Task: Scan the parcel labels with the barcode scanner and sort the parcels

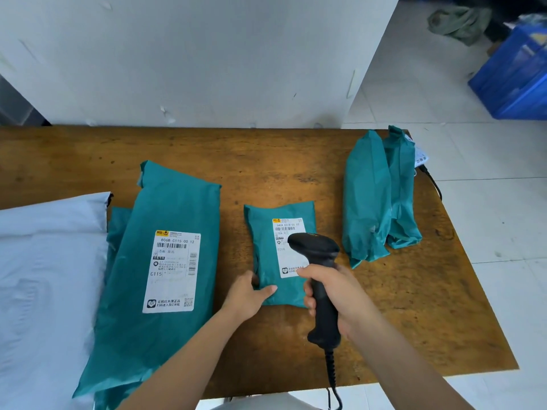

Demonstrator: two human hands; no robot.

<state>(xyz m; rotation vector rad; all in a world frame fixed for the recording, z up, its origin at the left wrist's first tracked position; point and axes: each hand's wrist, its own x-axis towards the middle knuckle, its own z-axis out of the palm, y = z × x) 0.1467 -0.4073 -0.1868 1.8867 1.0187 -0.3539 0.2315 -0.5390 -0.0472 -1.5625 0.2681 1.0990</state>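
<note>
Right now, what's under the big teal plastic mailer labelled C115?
Under the big teal plastic mailer, a second teal mailer pokes out at its left edge. Its label and the rest of it are covered.

Bright, even daylight; soft shadows; sharp centre; wide-angle bowing at edges.

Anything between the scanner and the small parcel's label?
Nothing visible. The right hand holds the barcode scanner with its head over the label on the small teal parcel. The left hand pinches that parcel's lower-left edge, clear of the label.
</note>
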